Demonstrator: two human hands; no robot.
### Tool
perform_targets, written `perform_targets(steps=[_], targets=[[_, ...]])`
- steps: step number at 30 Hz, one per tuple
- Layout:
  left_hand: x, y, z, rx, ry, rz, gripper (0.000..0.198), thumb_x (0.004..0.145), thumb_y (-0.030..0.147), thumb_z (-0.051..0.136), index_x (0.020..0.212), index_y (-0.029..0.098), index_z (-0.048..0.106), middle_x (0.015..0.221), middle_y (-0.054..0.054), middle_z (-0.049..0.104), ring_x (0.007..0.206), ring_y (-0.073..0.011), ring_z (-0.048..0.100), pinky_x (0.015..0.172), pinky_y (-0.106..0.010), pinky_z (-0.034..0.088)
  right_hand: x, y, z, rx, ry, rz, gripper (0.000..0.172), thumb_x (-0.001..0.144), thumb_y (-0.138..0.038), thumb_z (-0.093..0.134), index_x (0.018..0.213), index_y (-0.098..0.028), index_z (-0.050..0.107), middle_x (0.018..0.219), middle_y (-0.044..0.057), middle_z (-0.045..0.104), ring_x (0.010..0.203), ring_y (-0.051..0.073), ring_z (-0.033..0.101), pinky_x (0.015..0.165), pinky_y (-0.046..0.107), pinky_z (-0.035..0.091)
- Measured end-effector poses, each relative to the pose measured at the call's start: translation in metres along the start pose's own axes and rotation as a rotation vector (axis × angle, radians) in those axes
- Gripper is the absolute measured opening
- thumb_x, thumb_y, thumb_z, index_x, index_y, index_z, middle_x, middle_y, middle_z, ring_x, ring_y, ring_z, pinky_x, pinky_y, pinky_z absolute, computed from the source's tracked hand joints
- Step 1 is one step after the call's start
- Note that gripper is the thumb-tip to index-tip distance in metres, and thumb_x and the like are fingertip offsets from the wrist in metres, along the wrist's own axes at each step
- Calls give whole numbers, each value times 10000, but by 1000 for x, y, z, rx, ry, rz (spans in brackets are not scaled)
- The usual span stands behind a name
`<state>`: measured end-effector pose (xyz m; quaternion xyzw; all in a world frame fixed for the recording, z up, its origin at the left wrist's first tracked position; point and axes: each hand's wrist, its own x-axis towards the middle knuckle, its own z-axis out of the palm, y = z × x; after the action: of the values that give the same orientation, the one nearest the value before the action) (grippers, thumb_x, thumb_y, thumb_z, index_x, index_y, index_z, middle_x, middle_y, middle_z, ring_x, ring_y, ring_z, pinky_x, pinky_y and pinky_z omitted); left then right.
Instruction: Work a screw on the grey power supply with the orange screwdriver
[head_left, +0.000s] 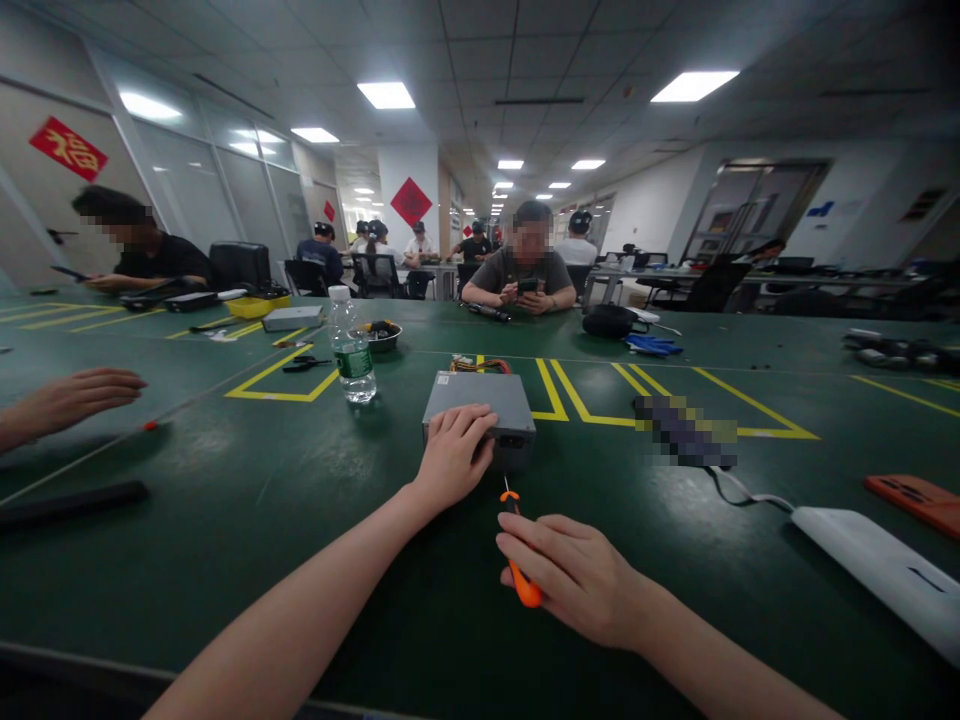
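Note:
A grey computer power supply (487, 395) sits on the green table in front of me, its bundle of coloured wires (480, 365) at the far side. My left hand (456, 455) grips its near left part, fingers over the top and thumb down by the front face. In my right hand (577, 575) is an orange and black screwdriver (525, 585), held between thumb and fingers. Its thin shaft points up toward the lower front edge of the power supply; whether the tip touches it I cannot tell.
A water bottle (352, 350) stands left of the power supply, a metal bowl (381, 338) behind it. Another person's hand (82, 405) reaches in at left. A white power bank-like device (877, 570) with a cable and an orange phone (919, 500) lie right. A person (521, 270) sits opposite.

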<state>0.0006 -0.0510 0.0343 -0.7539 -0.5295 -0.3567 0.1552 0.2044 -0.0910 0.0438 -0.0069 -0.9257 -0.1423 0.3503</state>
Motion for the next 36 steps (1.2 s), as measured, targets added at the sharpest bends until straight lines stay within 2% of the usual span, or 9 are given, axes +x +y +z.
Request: perform_targets(steps=[3, 7, 21, 36], targets=[[-2, -4, 4, 1, -3, -4, 277, 851, 227, 478, 1125, 250, 515, 1222, -26, 549, 1143, -200, 447, 934, -376, 322, -4, 2, -1, -35, 61, -36, 247, 850, -123, 535, 1081, -39, 538, 996, 158, 662, 947, 183, 619, 736, 285, 522], [-6, -8, 3, 0, -5, -2, 270, 853, 232, 477, 1120, 246, 513, 1219, -23, 549, 1141, -198, 449, 930, -373, 323, -9, 4, -1, -84, 123, 17, 202, 822, -112, 536, 1017, -65, 557, 933, 147, 675, 834, 170, 643, 671, 286, 527], [-7, -6, -6, 12, -5, -10, 271, 852, 240, 483, 1120, 250, 524, 1213, -25, 553, 1133, -202, 457, 930, -377, 337, -5, 3, -6, -109, 130, 76, 217, 798, -110, 517, 1011, -98, 557, 927, 133, 671, 759, 172, 643, 631, 301, 511], [-10, -8, -7, 16, -17, -12, 274, 848, 236, 485, 1120, 250, 521, 1215, -26, 550, 1136, -203, 453, 934, -379, 337, -9, 6, -5, -108, 146, 100, 239, 770, -104, 507, 1003, -91, 558, 928, 142, 667, 820, 188, 642, 654, 318, 511]])
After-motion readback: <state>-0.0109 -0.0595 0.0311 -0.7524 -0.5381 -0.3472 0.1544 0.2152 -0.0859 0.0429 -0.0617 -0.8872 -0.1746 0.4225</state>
